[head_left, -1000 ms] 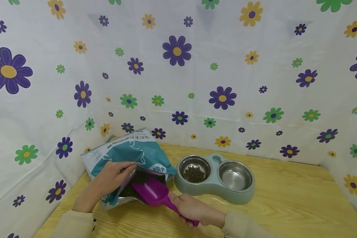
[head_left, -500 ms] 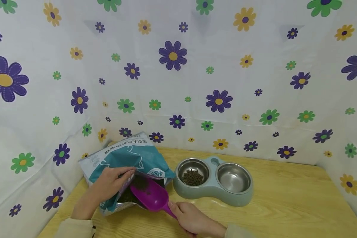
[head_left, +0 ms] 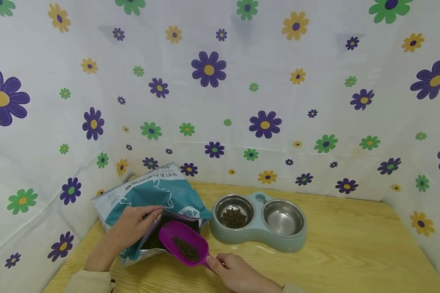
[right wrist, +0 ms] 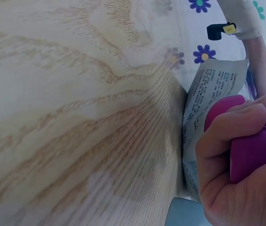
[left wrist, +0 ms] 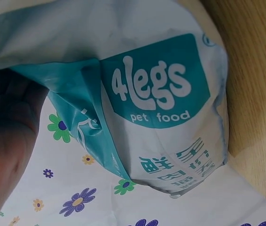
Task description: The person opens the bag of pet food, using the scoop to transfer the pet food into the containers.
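Observation:
In the head view, a teal and white pet food bag lies on its side at the left of the table, its mouth facing me. My left hand holds the upper edge of that mouth up; in the left wrist view its fingertips are hidden by the bag's folded film. My right hand grips the handle of a purple scoop. Brown kibble lies in the scoop, whose front end sits at the bag's mouth. Curled fingers wrap the handle in the right wrist view.
To the right of the bag stands a pale green double-bowl feeder. Its left steel bowl holds some kibble; the right steel bowl shows bare metal. A flowered sheet hangs behind and beside the wooden table.
The scoop has drawn back toward me and levelled, and kibble now shows in its hollow. My left hand stays at the bag's edge. The head view has shifted slightly.

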`<state>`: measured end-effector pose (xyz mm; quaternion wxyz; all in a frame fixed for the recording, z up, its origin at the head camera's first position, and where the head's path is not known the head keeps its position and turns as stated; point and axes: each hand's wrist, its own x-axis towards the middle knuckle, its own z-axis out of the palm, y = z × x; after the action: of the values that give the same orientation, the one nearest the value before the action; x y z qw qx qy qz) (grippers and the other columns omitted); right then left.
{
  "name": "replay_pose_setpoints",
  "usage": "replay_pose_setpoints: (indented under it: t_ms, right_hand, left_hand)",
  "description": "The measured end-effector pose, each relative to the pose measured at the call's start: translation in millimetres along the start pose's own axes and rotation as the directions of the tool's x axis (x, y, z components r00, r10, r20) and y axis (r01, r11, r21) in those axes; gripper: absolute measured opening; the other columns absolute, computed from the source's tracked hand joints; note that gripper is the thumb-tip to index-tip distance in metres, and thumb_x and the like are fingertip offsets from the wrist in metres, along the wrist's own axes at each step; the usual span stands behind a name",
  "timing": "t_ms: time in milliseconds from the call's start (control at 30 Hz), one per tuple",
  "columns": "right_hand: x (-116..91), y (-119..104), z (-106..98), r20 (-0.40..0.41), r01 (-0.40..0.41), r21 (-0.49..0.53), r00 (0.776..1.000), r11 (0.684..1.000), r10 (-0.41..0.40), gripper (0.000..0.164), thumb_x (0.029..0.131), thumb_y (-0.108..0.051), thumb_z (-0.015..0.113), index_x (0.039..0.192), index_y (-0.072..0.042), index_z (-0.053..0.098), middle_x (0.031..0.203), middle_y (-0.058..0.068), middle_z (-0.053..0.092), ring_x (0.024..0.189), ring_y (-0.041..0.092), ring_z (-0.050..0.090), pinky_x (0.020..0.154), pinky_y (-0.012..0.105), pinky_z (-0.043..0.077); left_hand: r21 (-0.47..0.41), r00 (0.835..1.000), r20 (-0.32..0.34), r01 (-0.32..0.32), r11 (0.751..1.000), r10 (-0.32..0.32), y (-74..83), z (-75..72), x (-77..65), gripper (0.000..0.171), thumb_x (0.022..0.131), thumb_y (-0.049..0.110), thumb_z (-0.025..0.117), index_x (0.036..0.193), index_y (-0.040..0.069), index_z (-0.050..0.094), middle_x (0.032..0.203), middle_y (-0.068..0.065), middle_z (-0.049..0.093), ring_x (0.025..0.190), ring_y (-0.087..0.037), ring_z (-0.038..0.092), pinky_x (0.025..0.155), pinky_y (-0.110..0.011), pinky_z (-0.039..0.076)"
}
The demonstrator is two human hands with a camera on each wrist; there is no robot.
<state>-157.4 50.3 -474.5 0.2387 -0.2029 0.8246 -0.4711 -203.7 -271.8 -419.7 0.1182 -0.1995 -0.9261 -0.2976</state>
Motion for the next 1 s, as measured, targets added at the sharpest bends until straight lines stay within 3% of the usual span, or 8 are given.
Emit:
replay_pose_setpoints:
  t_ms: [167, 300, 533, 667, 733, 900, 1000]
  right_hand:
    - [-2.2, 3.9, -3.0, -0.008, 0.01, -0.008, 1.0, 1.0, -0.01, 0.055, 0.108, -0.052, 0.042, 0.084, -0.008, 0.064, 0.065, -0.008, 0.042, 0.059, 0.008, 0.039, 0.055, 0.025, 0.032]
    - [-5.6, 7.5, -5.0, -0.009, 0.01, 0.014, 1.0, 1.0, -0.01, 0.055, 0.108, -0.051, 0.043, 0.083, -0.006, 0.063, 0.065, -0.007, 0.041, 0.058, 0.008, 0.038, 0.055, 0.024, 0.032]
    - [-20.1, 11.9, -11.3, -0.011, -0.006, 0.055, 1.0, 0.998, 0.006, 0.052, 0.108, -0.049, 0.045, 0.088, -0.006, 0.065, 0.068, -0.006, 0.044, 0.062, 0.009, 0.041, 0.057, 0.025, 0.034]
    - [-26.0, 12.6, -19.9, -0.032, -0.003, 0.044, 0.999, 0.999, 0.004, 0.052, 0.108, -0.051, 0.045, 0.089, -0.007, 0.065, 0.065, -0.006, 0.044, 0.058, 0.008, 0.04, 0.054, 0.025, 0.033]
    - [-28.3, 13.1, -24.5, -0.041, -0.005, 0.042, 0.999, 0.999, 0.007, 0.052, 0.107, -0.051, 0.045, 0.089, -0.006, 0.064, 0.063, -0.007, 0.044, 0.055, 0.008, 0.039, 0.051, 0.025, 0.032]
    - [-34.4, 13.8, -34.3, -0.032, 0.003, 0.063, 0.999, 0.998, -0.001, 0.057, 0.108, -0.051, 0.044, 0.089, 0.0, 0.059, 0.059, -0.007, 0.043, 0.051, 0.007, 0.036, 0.047, 0.024, 0.028]
    - [-38.9, 13.8, -39.7, -0.023, 0.01, 0.121, 1.0, 0.993, -0.007, 0.061, 0.108, -0.05, 0.043, 0.091, 0.007, 0.056, 0.057, -0.007, 0.044, 0.046, 0.005, 0.035, 0.042, 0.021, 0.028]
  left_hand:
    - [0.009, 1.0, -0.022, -0.013, 1.0, 0.013, -0.3, 1.2, -0.5, 0.025, 0.102, 0.012, 0.062, 0.122, 0.004, 0.076, 0.102, -0.005, 0.079, 0.063, 0.005, 0.05, 0.061, -0.021, 0.044]
    - [0.026, 0.999, -0.032, 0.005, 1.0, -0.004, -0.4, 2.1, -2.1, 0.025, 0.103, 0.013, 0.062, 0.122, 0.006, 0.076, 0.111, -0.007, 0.078, 0.071, 0.002, 0.055, 0.066, -0.022, 0.045]
    - [0.019, 0.999, -0.029, 0.014, 1.0, -0.014, -1.4, 5.4, -7.5, 0.025, 0.103, 0.015, 0.062, 0.122, 0.008, 0.076, 0.109, -0.006, 0.078, 0.07, 0.002, 0.054, 0.064, -0.022, 0.044]
    - [-0.006, 0.999, -0.042, -0.017, 1.0, 0.017, -2.1, 6.6, -6.0, 0.024, 0.103, 0.012, 0.062, 0.121, 0.005, 0.076, 0.079, 0.001, 0.073, 0.054, 0.006, 0.041, 0.053, -0.02, 0.039]
    - [-0.012, 0.998, -0.048, -0.04, 0.999, 0.039, -2.4, 6.5, -4.3, 0.024, 0.102, 0.01, 0.062, 0.121, 0.003, 0.076, 0.078, -0.001, 0.073, 0.052, 0.006, 0.039, 0.051, -0.021, 0.038]
    - [0.035, 0.996, -0.069, -0.06, 0.998, 0.062, -3.1, 5.8, -1.9, 0.023, 0.101, 0.009, 0.063, 0.118, 0.003, 0.077, 0.107, -0.011, 0.079, 0.067, 0.004, 0.052, 0.061, -0.021, 0.043]
    - [0.064, 0.995, -0.078, -0.057, 0.996, 0.062, -3.3, 5.5, -1.8, 0.022, 0.101, 0.01, 0.064, 0.117, 0.005, 0.078, 0.109, -0.01, 0.079, 0.072, 0.003, 0.056, 0.066, -0.023, 0.048]
